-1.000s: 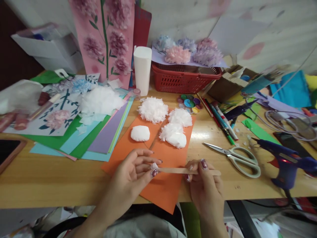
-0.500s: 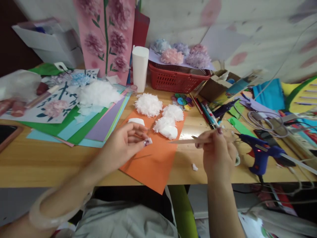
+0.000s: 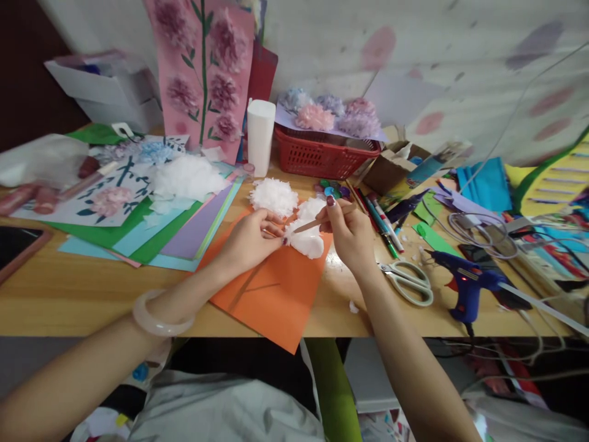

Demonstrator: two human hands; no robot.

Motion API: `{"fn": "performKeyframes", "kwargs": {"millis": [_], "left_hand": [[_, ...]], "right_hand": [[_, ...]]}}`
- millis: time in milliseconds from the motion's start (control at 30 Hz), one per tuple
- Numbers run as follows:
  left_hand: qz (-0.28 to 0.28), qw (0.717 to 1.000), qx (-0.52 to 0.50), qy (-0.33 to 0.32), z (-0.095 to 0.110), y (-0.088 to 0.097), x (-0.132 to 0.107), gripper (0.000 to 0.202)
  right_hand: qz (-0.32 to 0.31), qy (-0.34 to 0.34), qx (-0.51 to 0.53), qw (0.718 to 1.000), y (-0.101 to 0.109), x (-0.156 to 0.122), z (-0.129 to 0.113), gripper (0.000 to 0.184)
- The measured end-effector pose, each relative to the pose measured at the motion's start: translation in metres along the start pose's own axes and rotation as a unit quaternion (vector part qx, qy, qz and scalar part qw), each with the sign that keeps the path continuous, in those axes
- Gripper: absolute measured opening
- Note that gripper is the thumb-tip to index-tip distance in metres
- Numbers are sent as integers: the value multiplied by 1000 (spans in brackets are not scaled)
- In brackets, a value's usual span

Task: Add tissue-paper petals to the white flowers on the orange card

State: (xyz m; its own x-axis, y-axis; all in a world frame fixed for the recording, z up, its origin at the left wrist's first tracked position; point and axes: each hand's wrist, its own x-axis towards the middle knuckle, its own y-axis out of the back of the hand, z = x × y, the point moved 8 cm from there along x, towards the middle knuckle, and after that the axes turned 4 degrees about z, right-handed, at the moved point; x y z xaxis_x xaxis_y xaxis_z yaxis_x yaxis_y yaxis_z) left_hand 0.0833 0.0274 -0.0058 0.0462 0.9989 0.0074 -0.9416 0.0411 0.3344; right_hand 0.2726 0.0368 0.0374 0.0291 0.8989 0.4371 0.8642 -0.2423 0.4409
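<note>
My right hand [image 3: 350,236] pinches a thin wooden stick [image 3: 317,222] whose tip points left onto a white tissue flower [image 3: 306,240]. My left hand [image 3: 251,239], a pale bangle [image 3: 159,316] on its wrist, has its fingers curled against the left side of the same flower. The flower lies on an orange paper sheet [image 3: 271,291]. Two more white tissue flowers, one larger [image 3: 273,196] and one smaller [image 3: 313,207], lie just behind it on the sheet.
Scissors [image 3: 407,281] and a blue glue gun [image 3: 464,285] lie right of my hand. Markers [image 3: 380,222], a red basket [image 3: 324,156] topped with pastel flowers, a white cup [image 3: 259,135], stacked coloured paper [image 3: 184,230] and a pink flower panel [image 3: 205,73] crowd the wooden table [image 3: 69,301].
Both hands moved away from the table's front edge to the white flower on the orange sheet. The stick's tip now touches the flower. A small white scrap lies near the table edge.
</note>
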Motion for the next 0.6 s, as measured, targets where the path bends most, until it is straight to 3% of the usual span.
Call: {"fn": "performKeyframes", "kwargs": {"millis": [367, 600], "left_hand": [[-1, 995, 92, -25, 0, -14, 14, 25], [2, 990, 139, -25, 5, -14, 14, 21]], "right_hand": [[22, 6, 11, 1000, 0, 2, 8, 58], [83, 27, 43, 995, 15, -2, -2, 58]]}}
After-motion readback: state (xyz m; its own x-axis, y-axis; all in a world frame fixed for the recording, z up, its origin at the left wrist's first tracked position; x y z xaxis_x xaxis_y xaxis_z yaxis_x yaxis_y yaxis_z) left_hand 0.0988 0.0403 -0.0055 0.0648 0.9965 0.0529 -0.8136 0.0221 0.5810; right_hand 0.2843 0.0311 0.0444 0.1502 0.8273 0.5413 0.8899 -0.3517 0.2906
